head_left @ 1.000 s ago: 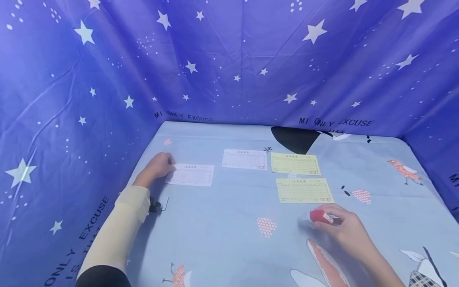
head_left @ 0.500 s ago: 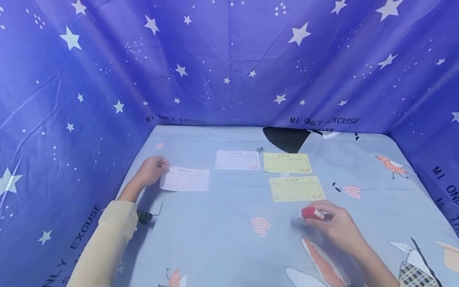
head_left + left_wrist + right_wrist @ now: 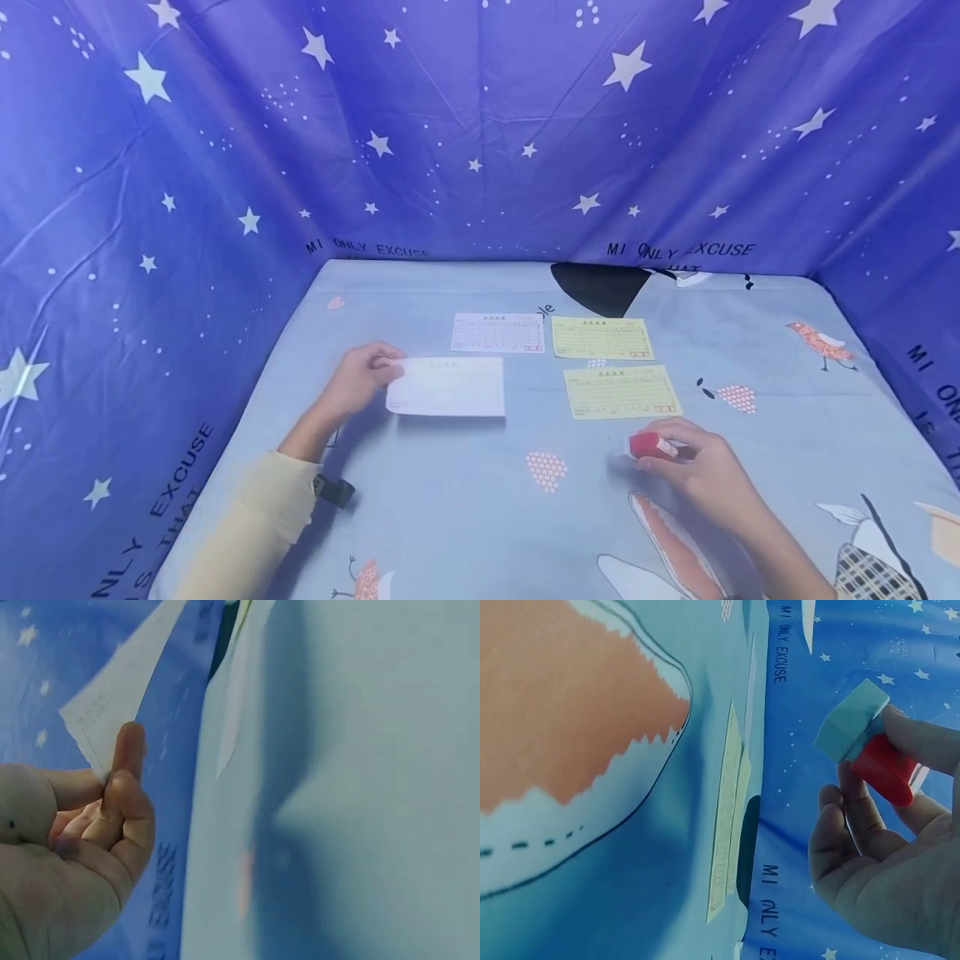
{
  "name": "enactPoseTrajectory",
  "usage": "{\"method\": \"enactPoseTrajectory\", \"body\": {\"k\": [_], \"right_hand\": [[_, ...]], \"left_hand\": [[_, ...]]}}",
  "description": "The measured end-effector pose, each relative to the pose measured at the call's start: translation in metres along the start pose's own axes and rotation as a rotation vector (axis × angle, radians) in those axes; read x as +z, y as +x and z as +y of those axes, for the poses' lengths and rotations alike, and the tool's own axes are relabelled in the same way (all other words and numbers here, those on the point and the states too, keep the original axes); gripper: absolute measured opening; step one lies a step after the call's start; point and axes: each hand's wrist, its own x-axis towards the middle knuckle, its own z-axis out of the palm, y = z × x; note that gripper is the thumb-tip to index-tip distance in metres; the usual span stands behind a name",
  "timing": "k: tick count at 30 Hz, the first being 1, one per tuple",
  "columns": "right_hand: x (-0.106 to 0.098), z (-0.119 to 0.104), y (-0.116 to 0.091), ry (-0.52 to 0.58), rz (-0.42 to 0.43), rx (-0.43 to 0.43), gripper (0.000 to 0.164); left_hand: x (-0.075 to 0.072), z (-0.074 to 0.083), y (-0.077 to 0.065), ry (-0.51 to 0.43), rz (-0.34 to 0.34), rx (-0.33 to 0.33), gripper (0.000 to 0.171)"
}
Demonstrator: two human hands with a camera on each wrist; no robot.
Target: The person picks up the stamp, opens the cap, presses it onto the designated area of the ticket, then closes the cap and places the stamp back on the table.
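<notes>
Currently, my left grip (image 3: 360,380) pinches a white form slip (image 3: 453,390) by its left edge, raised above the cloth (image 3: 450,508), left of the nearer yellow slip (image 3: 622,392); my right grip (image 3: 705,463) holds what looks like a red stamp (image 3: 651,446). Positioning seems in hand; laying it flat seems next.

A flat surface, covered with a light-blue printed cloth (image 3: 450,508), carried a nearer yellow slip (image 3: 624,392). Just behind that slip lay a farther yellow slip (image 3: 602,338); behind it and leftward lay a white slip (image 3: 498,333).
</notes>
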Motion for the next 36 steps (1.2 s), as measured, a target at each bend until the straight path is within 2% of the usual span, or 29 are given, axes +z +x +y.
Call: {"method": "enactPoseTrajectory", "body": {"k": [2,6,8,10,14,19,27,36], "right_hand": [[0.002,-0.003,-0.002,0.007,-0.001,0.002,0.020],[0.008,-0.013,-0.005,0.001,-0.004,0.043,0.021],[0.013,-0.018,-0.006,-0.055,-0.003,0.036,0.021],[0.019,-0.023,-0.007,-0.159,-0.003,0.010,0.023],[0.030,-0.026,-0.011,-0.301,-0.031,-0.080,0.030],[0.045,-0.025,-0.014,-0.320,-0.041,-0.191,0.033],[0.063,-0.013,-0.020,-0.415,-0.079,-0.308,0.038],[0.071,-0.011,-0.023,-0.450,-0.083,-0.322,0.035]], "left_hand": [[0.020,-0.001,-0.005,-0.001,-0.003,0.024,0.016],[0.062,0.000,-0.018,-0.069,-0.053,0.032,0.013],[0.081,0.001,-0.024,-0.094,-0.085,0.025,0.013],[0.097,0.003,-0.030,-0.106,-0.119,0.024,0.012],[0.119,0.004,-0.041,-0.105,-0.181,0.014,0.012],[0.132,0.004,-0.050,-0.093,-0.187,-0.005,0.011],[0.136,0.005,-0.056,-0.043,-0.174,-0.005,0.008],[0.136,0.013,-0.057,0.038,-0.163,0.017,0.007]]}}
